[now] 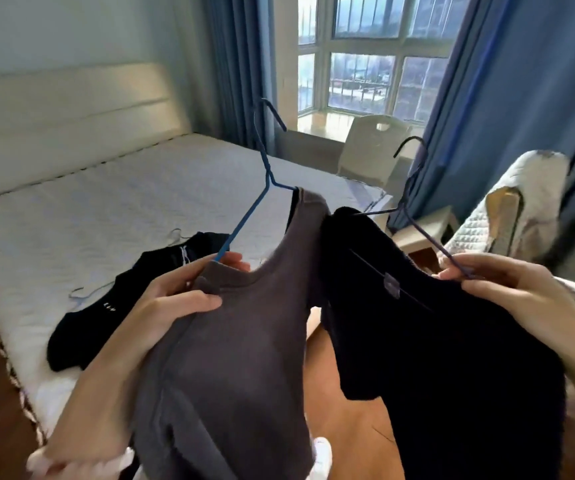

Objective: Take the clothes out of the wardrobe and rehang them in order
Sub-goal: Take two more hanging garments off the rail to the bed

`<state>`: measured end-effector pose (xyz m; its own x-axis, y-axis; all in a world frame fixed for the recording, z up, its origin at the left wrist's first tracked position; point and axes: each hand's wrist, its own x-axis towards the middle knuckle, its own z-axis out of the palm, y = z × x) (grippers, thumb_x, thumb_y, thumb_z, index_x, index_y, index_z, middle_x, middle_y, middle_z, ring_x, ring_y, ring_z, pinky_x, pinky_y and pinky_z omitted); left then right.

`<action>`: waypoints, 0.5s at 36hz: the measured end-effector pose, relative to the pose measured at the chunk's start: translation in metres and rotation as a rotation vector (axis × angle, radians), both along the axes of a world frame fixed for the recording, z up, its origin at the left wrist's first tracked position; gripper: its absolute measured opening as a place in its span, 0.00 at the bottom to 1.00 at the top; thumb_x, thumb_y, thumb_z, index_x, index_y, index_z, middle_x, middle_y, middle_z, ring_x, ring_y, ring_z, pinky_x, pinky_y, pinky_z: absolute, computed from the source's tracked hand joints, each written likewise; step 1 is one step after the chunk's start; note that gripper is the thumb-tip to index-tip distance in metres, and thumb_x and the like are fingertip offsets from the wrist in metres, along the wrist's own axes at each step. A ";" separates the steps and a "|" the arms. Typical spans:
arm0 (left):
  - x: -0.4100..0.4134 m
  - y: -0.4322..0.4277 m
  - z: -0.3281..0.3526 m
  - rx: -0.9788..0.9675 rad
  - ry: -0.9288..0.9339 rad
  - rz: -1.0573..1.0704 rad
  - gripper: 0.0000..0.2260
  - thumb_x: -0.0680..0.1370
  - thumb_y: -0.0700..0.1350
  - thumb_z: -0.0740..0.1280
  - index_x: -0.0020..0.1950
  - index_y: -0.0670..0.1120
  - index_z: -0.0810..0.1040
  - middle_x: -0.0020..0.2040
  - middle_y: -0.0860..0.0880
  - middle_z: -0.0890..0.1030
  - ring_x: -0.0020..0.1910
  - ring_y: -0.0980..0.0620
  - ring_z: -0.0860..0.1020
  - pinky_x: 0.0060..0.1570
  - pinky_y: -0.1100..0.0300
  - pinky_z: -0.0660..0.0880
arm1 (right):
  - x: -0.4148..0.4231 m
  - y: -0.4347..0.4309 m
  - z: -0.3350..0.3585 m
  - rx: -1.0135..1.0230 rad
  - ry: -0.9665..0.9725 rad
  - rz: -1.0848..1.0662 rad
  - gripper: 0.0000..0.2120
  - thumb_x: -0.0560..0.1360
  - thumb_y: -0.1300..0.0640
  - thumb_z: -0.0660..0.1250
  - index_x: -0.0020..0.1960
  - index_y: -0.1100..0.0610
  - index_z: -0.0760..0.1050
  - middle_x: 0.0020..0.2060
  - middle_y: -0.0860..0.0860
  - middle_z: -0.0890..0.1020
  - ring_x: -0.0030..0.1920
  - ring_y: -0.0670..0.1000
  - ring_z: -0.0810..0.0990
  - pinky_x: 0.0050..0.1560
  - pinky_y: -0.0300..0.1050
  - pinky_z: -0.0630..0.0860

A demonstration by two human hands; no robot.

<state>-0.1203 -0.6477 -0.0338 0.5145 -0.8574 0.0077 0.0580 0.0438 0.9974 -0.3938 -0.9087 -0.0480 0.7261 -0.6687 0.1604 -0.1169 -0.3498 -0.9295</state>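
Observation:
My left hand grips the shoulder of a grey top together with the arm of its blue wire hanger, whose hook points up. My right hand holds a black top by the arm of its dark wire hanger. Both garments hang in front of me above the floor. Another black garment on a pale wire hanger lies flat on the bed.
A white mattress with a cream headboard fills the left. A white chair stands by the window between blue curtains. A quilted cover drapes over something at the right. Wooden floor shows below.

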 end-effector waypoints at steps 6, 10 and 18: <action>0.051 -0.095 -0.030 0.029 0.040 -0.077 0.20 0.61 0.35 0.68 0.49 0.49 0.85 0.51 0.49 0.85 0.49 0.55 0.83 0.45 0.67 0.79 | 0.040 -0.086 -0.021 0.049 0.033 -0.013 0.13 0.65 0.60 0.71 0.46 0.45 0.84 0.46 0.51 0.86 0.45 0.43 0.83 0.51 0.28 0.75; 0.096 -0.159 -0.046 0.025 0.094 -0.059 0.20 0.59 0.34 0.68 0.47 0.49 0.85 0.48 0.49 0.86 0.45 0.55 0.84 0.42 0.67 0.79 | 0.084 -0.156 -0.025 0.075 0.075 0.024 0.25 0.54 0.36 0.76 0.48 0.44 0.83 0.45 0.49 0.86 0.46 0.42 0.83 0.50 0.28 0.75; 0.185 -0.259 -0.064 0.022 0.239 0.026 0.23 0.54 0.40 0.70 0.48 0.47 0.85 0.48 0.47 0.85 0.45 0.53 0.84 0.39 0.65 0.79 | 0.176 -0.285 -0.023 0.148 0.073 0.102 0.34 0.44 0.33 0.78 0.46 0.49 0.84 0.43 0.51 0.87 0.43 0.44 0.84 0.47 0.29 0.77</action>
<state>0.0644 -0.9062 -0.0980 0.5214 -0.8426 -0.1349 0.2914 0.0272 0.9562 -0.2176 -1.1933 -0.0709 0.7976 -0.6031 0.0104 -0.1562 -0.2231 -0.9622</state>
